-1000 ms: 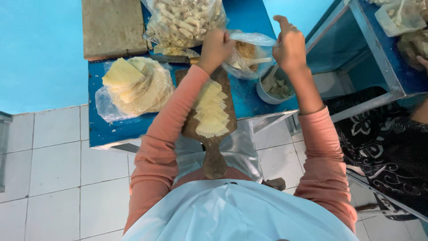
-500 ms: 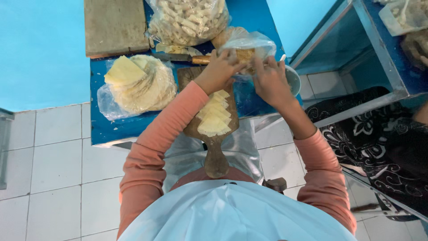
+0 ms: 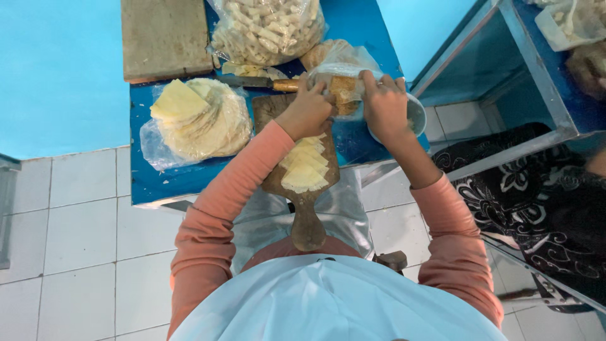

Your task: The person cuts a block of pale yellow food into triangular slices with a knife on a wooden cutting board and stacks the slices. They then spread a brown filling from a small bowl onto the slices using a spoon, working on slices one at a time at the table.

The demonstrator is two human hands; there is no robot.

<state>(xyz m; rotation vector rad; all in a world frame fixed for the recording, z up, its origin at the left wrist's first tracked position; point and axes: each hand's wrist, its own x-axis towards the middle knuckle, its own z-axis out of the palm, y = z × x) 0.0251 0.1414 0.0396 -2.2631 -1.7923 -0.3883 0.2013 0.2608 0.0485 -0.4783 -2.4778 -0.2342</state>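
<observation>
Plastic bag (image 3: 344, 79) of brown filling sits gripped between your left hand (image 3: 309, 112) and right hand (image 3: 385, 104), fingers pinching its mouth just past the wooden cutting board (image 3: 303, 189) stacked with wrappers.

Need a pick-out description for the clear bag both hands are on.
On the blue table, look past the wooden paddle board stacked with pale triangles. The clear bag sits there, gripped by the left hand and right hand. Unlike its neighbours, it holds brown filling.
</observation>
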